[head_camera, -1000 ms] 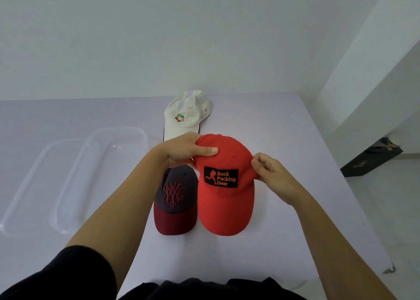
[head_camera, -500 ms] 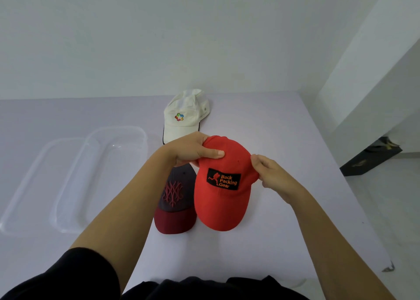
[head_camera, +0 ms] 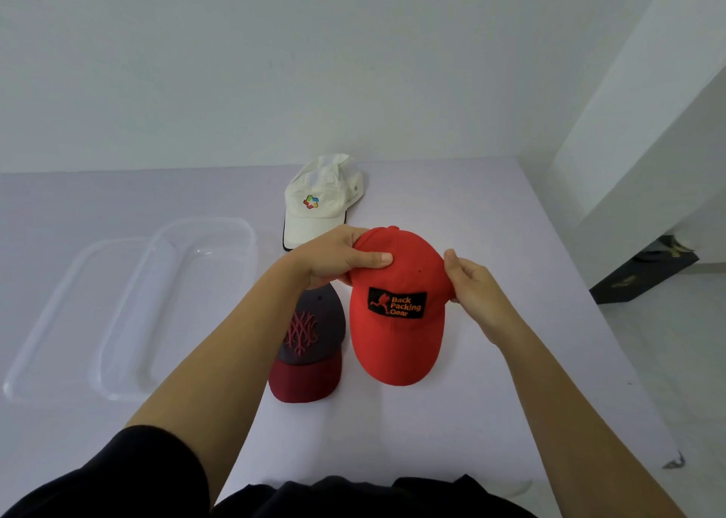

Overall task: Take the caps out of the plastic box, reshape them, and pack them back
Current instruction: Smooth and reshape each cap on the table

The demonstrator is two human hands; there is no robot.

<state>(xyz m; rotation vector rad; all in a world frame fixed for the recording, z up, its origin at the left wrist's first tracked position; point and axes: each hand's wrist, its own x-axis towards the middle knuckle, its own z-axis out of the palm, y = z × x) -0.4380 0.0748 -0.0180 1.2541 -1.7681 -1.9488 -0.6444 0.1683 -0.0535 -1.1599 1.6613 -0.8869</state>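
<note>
I hold a red cap (head_camera: 396, 321) with a black "Back Packing Gear" patch above the white table (head_camera: 491, 360), brim toward me. My left hand (head_camera: 334, 258) grips the crown's left side, thumb on top. My right hand (head_camera: 471, 285) grips the crown's right side. A grey cap with a dark red brim (head_camera: 310, 344) lies under my left wrist, partly hidden. A white cap (head_camera: 318, 203) with a coloured logo lies farther back. The clear plastic box (head_camera: 173, 305) sits at the left and holds nothing.
A clear lid (head_camera: 51, 321) lies beside the box on its left, partly under it. The table's right edge drops to the floor, where a dark box (head_camera: 644, 274) stands. A white wall runs behind the table.
Both hands have lifted the red cap slightly away from me and to the right. My right hand shifted its hold on the crown's side. The other caps and the box stayed put.
</note>
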